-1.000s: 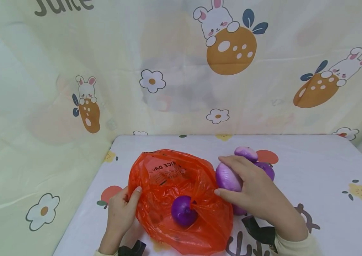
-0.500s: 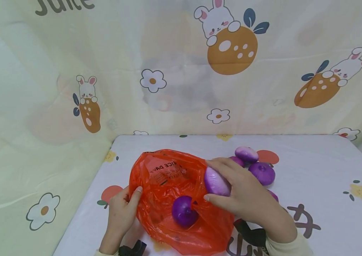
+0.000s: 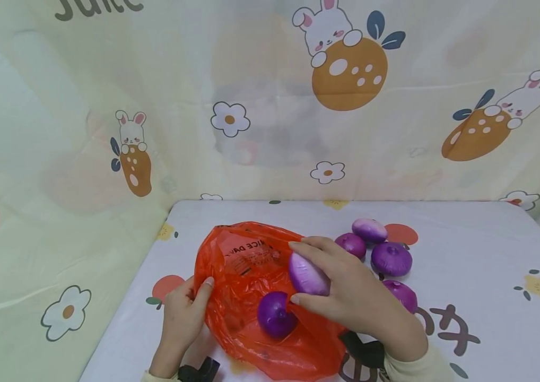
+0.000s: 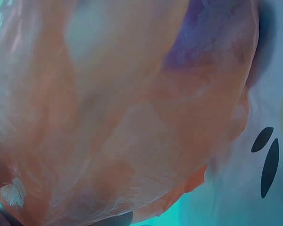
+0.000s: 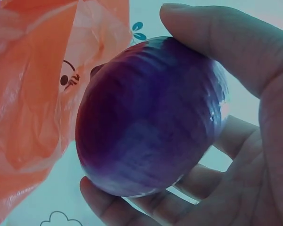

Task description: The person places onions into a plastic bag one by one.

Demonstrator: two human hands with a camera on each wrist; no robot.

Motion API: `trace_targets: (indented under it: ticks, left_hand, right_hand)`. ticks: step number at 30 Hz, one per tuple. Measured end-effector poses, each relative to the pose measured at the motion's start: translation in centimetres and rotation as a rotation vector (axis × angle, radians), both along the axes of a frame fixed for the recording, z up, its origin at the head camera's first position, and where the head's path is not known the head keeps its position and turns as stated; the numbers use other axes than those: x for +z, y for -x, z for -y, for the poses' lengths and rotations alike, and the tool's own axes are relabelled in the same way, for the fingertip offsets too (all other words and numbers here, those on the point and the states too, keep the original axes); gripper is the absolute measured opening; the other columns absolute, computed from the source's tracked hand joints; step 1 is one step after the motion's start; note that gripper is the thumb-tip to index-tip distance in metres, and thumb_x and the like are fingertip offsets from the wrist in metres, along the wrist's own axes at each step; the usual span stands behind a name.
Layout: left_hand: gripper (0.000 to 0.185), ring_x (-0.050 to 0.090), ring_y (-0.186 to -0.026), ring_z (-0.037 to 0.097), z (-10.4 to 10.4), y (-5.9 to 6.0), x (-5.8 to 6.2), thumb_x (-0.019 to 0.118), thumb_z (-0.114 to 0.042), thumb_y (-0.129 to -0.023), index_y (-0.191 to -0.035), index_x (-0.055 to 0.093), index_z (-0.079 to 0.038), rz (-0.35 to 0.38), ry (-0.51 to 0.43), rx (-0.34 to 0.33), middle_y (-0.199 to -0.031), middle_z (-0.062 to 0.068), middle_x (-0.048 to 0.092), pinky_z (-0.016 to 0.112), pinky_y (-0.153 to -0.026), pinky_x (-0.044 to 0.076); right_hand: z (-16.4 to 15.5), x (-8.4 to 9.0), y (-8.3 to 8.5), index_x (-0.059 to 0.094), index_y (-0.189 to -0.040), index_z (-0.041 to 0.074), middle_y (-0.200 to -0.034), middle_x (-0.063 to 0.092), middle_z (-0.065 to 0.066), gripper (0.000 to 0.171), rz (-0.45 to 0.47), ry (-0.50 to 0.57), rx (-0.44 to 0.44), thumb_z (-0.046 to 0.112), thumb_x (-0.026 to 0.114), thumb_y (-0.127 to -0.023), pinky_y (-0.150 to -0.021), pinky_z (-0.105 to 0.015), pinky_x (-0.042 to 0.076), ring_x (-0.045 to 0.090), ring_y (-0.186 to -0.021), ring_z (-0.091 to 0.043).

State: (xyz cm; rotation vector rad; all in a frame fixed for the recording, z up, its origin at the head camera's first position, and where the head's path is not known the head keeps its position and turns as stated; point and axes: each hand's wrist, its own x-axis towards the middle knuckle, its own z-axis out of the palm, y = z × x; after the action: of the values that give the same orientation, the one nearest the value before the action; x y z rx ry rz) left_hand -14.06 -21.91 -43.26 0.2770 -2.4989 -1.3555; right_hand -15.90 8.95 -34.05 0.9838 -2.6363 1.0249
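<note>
In the head view my left hand (image 3: 181,315) pinches the left rim of a thin red plastic bag (image 3: 222,318), thumb on the inside. The bag's mouth gapes toward me, and one purple onion (image 3: 276,315) lies in it. My right hand (image 3: 353,297) grips another onion (image 3: 309,275), pale violet on one side, over the bag's right part. In the right wrist view, thumb and fingers curl round this onion (image 5: 151,117), with the bag (image 5: 23,117) beside it. The left wrist view is mostly filled by the bag (image 4: 108,122); a purple shape shows through it.
Several more purple onions lie on the table to the right of the bag, among them a pale one (image 3: 369,230) at the back and a darker one (image 3: 391,259). The white patterned tablecloth (image 3: 480,254) extends to the right. A printed curtain (image 3: 270,69) hangs behind the table.
My right hand has moved left with the onion, from beside the bag to over its right part, uncovering the onions on the table. The left hand has kept its hold.
</note>
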Motion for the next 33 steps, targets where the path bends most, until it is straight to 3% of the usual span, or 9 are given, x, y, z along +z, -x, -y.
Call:
trace_targets:
  ticks: [8, 16, 26, 33]
  left_hand:
    - [0.027, 0.062, -0.065, 0.021, -0.2, 0.0, 0.2, 0.065, -0.031, -0.103, -0.110, 0.077, -0.008, 0.011, -0.017, -0.002, -0.079, 0.001, 0.074, 0.024, -0.063, 0.058]
    - [0.028, 0.063, -0.065, 0.020, -0.2, 0.0, 0.0, 0.065, -0.031, -0.103, -0.111, 0.077, -0.007, -0.005, -0.021, -0.005, -0.082, 0.002, 0.075, 0.024, -0.063, 0.058]
    - [0.025, 0.062, -0.065, 0.020, -0.1, 0.0, 0.1, 0.066, -0.028, -0.103, -0.110, 0.077, -0.006, -0.019, -0.016, -0.008, -0.080, 0.003, 0.074, 0.024, -0.062, 0.058]
    - [0.027, 0.061, -0.065, 0.019, -0.1, -0.1, 0.2, 0.066, -0.030, -0.103, -0.109, 0.077, -0.006, -0.030, -0.020, -0.014, -0.081, 0.003, 0.074, 0.023, -0.062, 0.057]
  right_hand:
    - [0.9, -0.2, -0.1, 0.055, -0.151, 0.017, -0.148, 0.055, -0.007, 0.075, 0.053, -0.016, 0.027, 0.038, 0.085, -0.086, -0.084, -0.046, 0.063, 0.063, -0.123, -0.028]
    - [1.9, -0.4, -0.1, 0.053, -0.151, 0.013, -0.146, 0.056, -0.004, 0.078, 0.035, -0.021, 0.030, 0.036, 0.086, -0.084, -0.092, -0.046, 0.060, 0.064, -0.119, -0.022]
    - [3.3, -0.8, 0.1, 0.049, -0.155, 0.017, -0.151, 0.053, -0.003, 0.083, 0.095, -0.063, 0.079, 0.033, 0.087, -0.083, -0.091, -0.044, 0.061, 0.061, -0.124, -0.022]
    - [4.4, -1.5, 0.1, 0.053, -0.153, 0.017, -0.150, 0.053, -0.005, 0.078, 0.084, -0.082, 0.109, 0.031, 0.087, -0.083, -0.092, -0.049, 0.060, 0.058, -0.129, -0.026]
